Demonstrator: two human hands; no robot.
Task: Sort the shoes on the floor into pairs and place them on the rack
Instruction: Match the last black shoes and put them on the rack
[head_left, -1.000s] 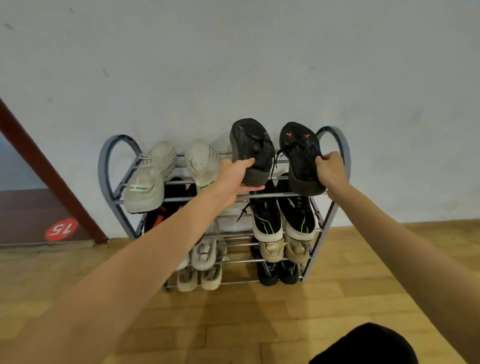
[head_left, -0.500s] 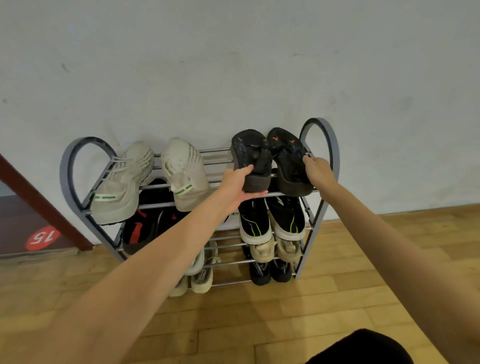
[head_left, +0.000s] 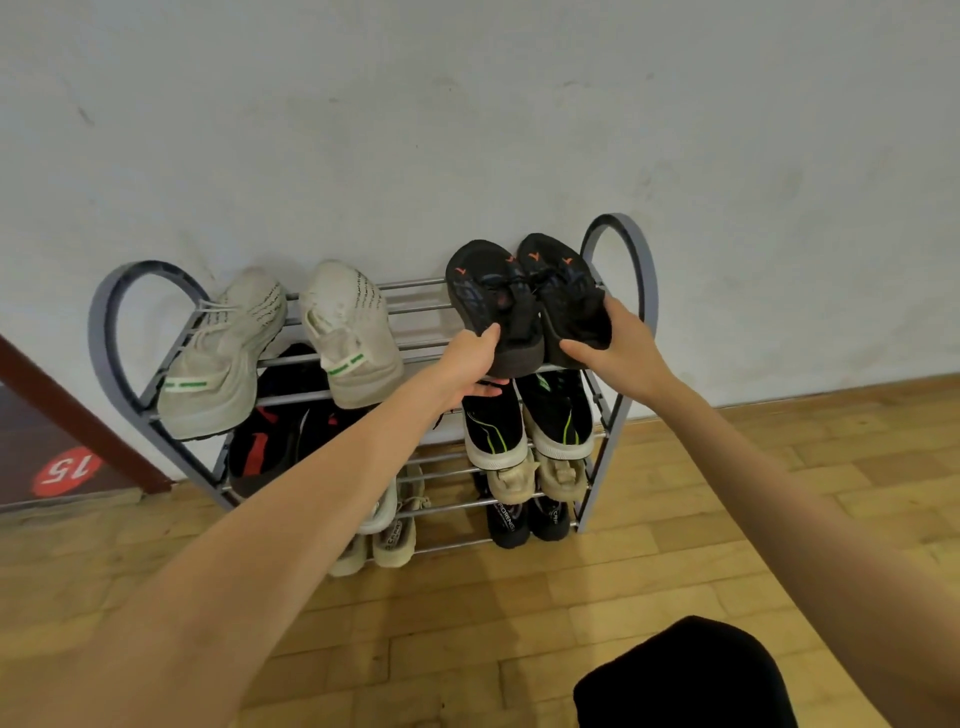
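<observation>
Black shoes (head_left: 524, 301) rest paired on rack (head_left: 631, 270) top; left hand (head_left: 470, 364) and right hand (head_left: 618, 345), arms outstretched, each grip one heel.

Black shoes (head_left: 524, 299) paired, toes to wall, rack (head_left: 621, 415) top tier — seemingly resting

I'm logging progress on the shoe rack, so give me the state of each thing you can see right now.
Left black shoe: on top shelf, left hand gripping its heel.
Right black shoe: beside it, touching, right hand holding it.
Pale sneakers: paired, top shelf left.
Rack: upright against wall, lower shelves filled.
</observation>
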